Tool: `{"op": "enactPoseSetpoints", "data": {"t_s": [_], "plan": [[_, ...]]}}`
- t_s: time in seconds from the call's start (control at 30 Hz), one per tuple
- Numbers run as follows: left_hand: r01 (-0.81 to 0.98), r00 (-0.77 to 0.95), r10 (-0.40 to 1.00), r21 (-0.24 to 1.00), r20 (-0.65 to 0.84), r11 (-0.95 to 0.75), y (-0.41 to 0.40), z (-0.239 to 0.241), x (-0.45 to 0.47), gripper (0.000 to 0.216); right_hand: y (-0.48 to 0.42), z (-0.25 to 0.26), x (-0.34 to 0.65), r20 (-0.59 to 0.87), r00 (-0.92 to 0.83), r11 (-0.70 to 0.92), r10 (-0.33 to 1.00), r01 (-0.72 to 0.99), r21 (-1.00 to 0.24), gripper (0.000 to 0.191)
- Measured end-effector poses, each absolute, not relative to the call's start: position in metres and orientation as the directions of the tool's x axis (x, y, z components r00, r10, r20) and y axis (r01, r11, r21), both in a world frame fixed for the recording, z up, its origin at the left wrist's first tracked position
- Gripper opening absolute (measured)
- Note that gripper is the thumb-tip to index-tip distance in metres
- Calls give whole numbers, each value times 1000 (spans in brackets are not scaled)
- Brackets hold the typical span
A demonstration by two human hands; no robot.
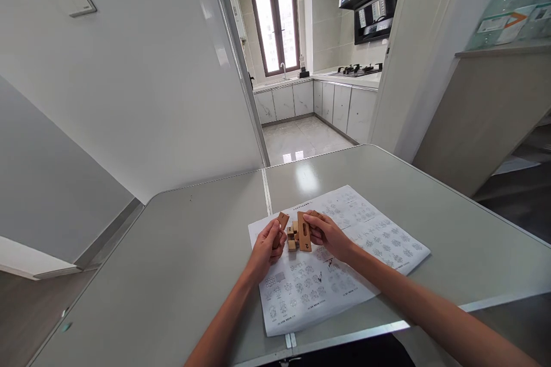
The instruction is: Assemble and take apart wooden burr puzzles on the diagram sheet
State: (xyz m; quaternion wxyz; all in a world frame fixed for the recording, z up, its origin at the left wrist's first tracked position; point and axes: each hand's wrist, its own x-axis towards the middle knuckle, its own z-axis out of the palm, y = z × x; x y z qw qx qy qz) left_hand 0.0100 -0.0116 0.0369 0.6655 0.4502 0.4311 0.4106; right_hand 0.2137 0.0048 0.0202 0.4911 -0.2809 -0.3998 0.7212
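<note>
My left hand (266,246) is closed around a short wooden bar (283,220). The fingers cover its lower part, so only the upper end shows. That bar is tilted, and its long axis runs from my palm up and to the right, with the free end pointing toward my other hand.

My right hand (327,234) pinches a slotted wooden piece (303,231) by its right edge, thumb in front and fingers behind. This piece stands nearly upright with its top leaning slightly left. Its long axis runs top to bottom in the view, and a narrow slot runs along the same line. A dark mark like a "2" sits near its lower end, and its broad face is turned toward me.

Between the two held parts is a small cluster of wooden blocks (293,236), just beside the slotted piece. I cannot tell whether the cluster touches either held part or rests on the paper.

All of this is just above the left half of a printed instruction sheet (370,229) covered in rows of small diagrams. The sheet lies flat on a grey folding table (172,275), slanted so that its far corner points to the right.

Past the table, a doorway opens onto a kitchen with a window (276,23) and a gas hob (356,70).
</note>
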Motion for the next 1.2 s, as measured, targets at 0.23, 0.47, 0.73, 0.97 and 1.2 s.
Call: {"op": "enactPoseSetpoints", "data": {"t_s": [0.23,0.47,0.73,0.97,1.2], "plan": [[-200,362,912,939,-193,279,-11,37,10,42,2,25,213,-22,-363,-188,932,-429,-884,46],[-200,374,910,942,-179,268,-13,39,13,39,1,25,212,-22,-337,-162,941,-393,-905,48],[-168,433,887,952,-162,255,-16,38,14,41,0,23,211,45,-318,-79,947,-365,-927,47],[-75,417,887,965,-200,253,-21,44,15,48,-2,25,210,103,-309,0,946,-317,-948,45],[109,365,930,994,-43,3,-25,49,18,60,-5,26,210,159,-344,95,925,-194,-976,40]]}}
